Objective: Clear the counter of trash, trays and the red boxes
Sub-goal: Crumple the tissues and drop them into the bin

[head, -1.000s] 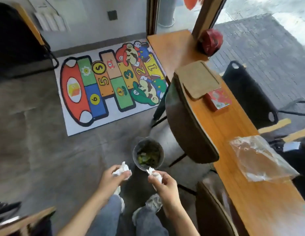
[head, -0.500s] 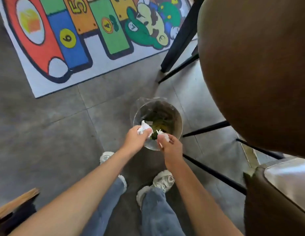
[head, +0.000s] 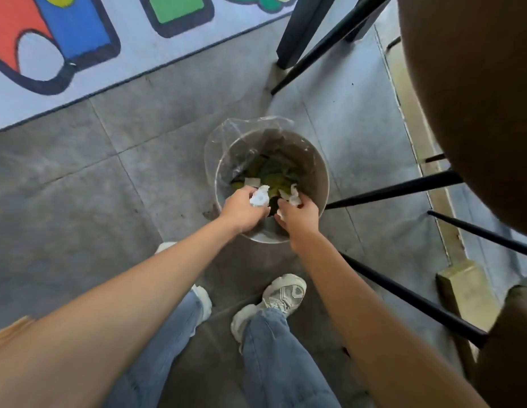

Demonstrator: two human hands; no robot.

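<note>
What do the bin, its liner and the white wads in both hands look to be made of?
Bin: seems smooth grey plastic or metal; the even matte wall leaves it open. Liner: thin clear plastic film, glossy and creased over the rim. Wads in the left hand and right hand: likely tissue paper, white, crumpled, matte.
</note>
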